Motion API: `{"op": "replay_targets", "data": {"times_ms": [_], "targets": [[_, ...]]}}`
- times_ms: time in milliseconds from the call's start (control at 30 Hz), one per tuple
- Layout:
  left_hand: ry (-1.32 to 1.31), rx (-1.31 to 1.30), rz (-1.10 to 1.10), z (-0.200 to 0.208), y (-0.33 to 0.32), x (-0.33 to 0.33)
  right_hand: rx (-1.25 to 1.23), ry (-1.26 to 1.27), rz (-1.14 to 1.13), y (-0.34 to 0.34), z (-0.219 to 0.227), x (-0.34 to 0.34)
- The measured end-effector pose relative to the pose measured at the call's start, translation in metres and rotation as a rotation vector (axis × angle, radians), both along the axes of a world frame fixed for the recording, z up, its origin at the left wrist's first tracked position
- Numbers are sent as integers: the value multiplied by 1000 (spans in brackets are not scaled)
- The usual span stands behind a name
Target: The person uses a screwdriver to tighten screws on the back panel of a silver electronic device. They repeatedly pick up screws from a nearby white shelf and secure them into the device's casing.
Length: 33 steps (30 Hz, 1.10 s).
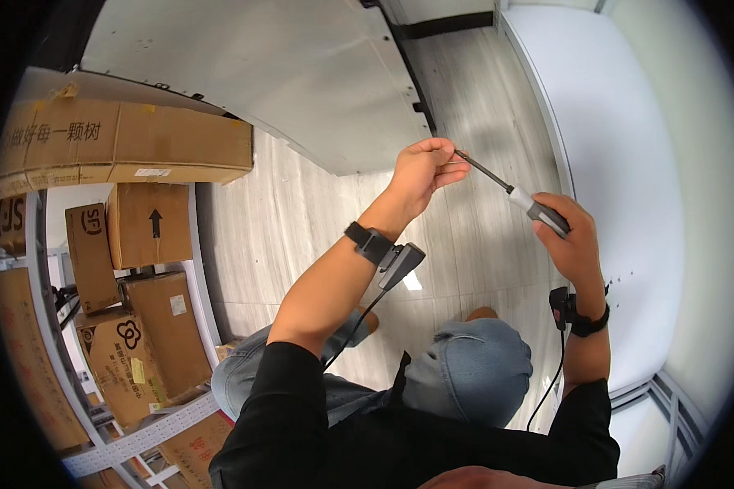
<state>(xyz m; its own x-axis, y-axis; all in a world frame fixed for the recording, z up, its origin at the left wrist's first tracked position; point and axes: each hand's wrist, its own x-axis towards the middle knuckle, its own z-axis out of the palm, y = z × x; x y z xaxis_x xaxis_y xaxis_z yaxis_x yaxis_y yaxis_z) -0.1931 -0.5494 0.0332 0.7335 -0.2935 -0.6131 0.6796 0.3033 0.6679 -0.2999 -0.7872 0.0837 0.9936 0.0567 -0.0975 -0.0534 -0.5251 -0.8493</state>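
Observation:
My right hand is wrapped round the grey and black handle of a screwdriver. Its thin dark shaft points up and to the left, toward my other hand. There, the thumb and forefinger of my left hand are pinched together at the screwdriver's tip, with the other fingers curled loosely. Whatever sits between those fingertips is too small to make out. Just beyond my left hand stands a large pale metal panel with dark fittings along its edge; neither hand clearly touches it.
At the left, a metal rack holds several cardboard boxes, with a long carton above. A white shelf runs along the right, with small dark specks on it. Wood-look flooring lies between.

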Motion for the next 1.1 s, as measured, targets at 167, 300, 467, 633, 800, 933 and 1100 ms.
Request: {"op": "replay_targets", "data": {"times_ms": [167,300,467,633,800,933,1100], "targets": [[-71,-19,56,57,37,22,-11,-160,26,39,62,37],[-160,-61,116,87,53,51,-65,-152,56,62,102,70],[-155,-158,171,106,53,78,-200,-47,3,91,148,82],[-82,-208,93,86,44,90,-141,13,-161,110,138,66],[-41,-174,2,70,32,82,136,147,-406,130,91,31],[-87,-132,8,59,34,83,332,116,-493,152,61,24],[-124,-128,102,69,30,86,382,57,-503,170,49,32]]}}
